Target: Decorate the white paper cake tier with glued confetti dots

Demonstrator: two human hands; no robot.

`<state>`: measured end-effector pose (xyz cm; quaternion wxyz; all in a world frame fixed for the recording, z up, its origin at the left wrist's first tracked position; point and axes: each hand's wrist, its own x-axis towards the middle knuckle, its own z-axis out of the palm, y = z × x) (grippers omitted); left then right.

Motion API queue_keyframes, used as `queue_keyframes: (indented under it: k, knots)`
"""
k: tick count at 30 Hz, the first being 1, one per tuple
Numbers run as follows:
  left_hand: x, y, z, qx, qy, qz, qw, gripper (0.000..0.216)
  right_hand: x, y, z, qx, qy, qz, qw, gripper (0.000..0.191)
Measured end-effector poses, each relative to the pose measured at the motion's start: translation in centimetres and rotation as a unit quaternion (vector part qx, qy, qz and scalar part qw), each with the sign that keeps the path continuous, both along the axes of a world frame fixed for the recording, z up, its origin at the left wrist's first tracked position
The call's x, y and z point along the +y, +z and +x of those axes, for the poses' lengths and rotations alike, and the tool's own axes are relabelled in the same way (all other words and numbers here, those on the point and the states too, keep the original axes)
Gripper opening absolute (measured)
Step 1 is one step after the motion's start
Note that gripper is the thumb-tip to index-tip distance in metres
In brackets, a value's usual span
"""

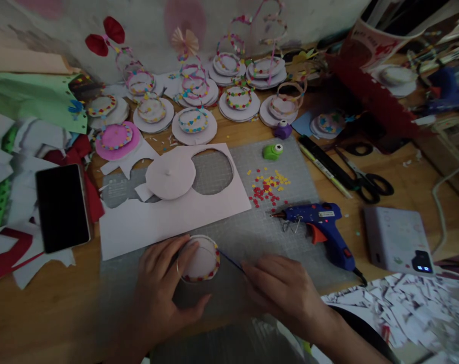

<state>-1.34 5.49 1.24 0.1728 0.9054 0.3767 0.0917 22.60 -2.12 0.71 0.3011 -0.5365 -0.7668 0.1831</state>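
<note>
My left hand [168,288] steadies a small round white paper dish [199,257], its fingers over the left rim and its thumb spread below. Red and yellow bits line the dish's right and lower rim. Pinched in my right hand [280,288] is a thin dark blue stick [231,259], whose tip meets the rim at the upper right. Beyond the hands lies a white paper sheet [146,227] with round holes cut in it, and a white paper disc [171,174] rests on top. Red and yellow paper stars [267,189] are scattered to its right.
A blue glue gun [320,217] lies right of the grey cutting mat [248,227], near scissors [366,177] and a power bank [399,237]. Green [272,151] and purple punches [283,129] stand farther back. Several decorated paper pieces line the wall. A phone [62,207] lies left.
</note>
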Motion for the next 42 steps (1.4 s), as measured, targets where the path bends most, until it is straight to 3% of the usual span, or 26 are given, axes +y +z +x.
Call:
queue_keyframes:
  k: [4, 7, 11, 14, 42]
  knots:
    - [0.0, 0.0, 0.0, -0.002, -0.001, -0.002, 1.0, 0.07, 1.3, 1.4, 0.9, 0.06, 0.004, -0.078, 0.995, 0.014]
    - [-0.1, 0.0, -0.1, -0.002, 0.0, -0.005, 1.0, 0.07, 1.7, 1.9, 1.1, 0.102, -0.026, -0.092, 0.99, 0.011]
    - [-0.2, -0.2, -0.2, -0.004, 0.0, -0.001, 1.0, 0.071, 1.4, 1.5, 0.6, 0.13, -0.12, -0.102, 0.979, 0.009]
    - [-0.2, -0.3, -0.2, 0.0, 0.001, -0.004, 1.0, 0.069, 1.1, 0.8, -0.2, 0.139, -0.145, -0.107, 0.974, 0.011]
    - [0.0, -0.2, -0.1, -0.01, -0.009, -0.006, 1.0, 0.068, 0.9, 0.5, -0.8, 0.137, -0.129, -0.109, 0.976, 0.01]
